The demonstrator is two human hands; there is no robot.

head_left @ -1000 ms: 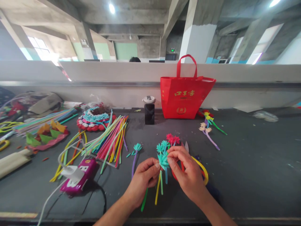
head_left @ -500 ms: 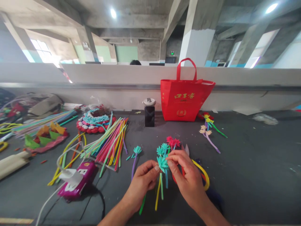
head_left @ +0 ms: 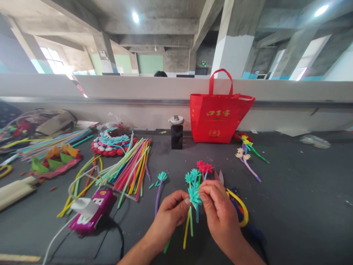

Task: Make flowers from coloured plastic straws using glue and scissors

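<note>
A teal pipe-cleaner flower is between my two hands. My left hand pinches it low on its left side, thumb against forefinger. My right hand is closed on its petals from the right, fingertips pressed together. Just beyond are more teal flowers and red flowers, partly hidden by my right hand. Yellow, green and blue stems show below my fingers. One teal flower with a purple stem lies left of my hands. Scissors lie partly under my right hand.
Loose pipe cleaners lie to the left, by a purple power strip with a white plug. A cup with a dark phone before it and a red bag stand at the back. Finished flowers lie right.
The view has shifted slightly. The teal flower has tilted a little in my fingers, and my right fingertips have moved slightly on its petals. Both hands keep their hold.
</note>
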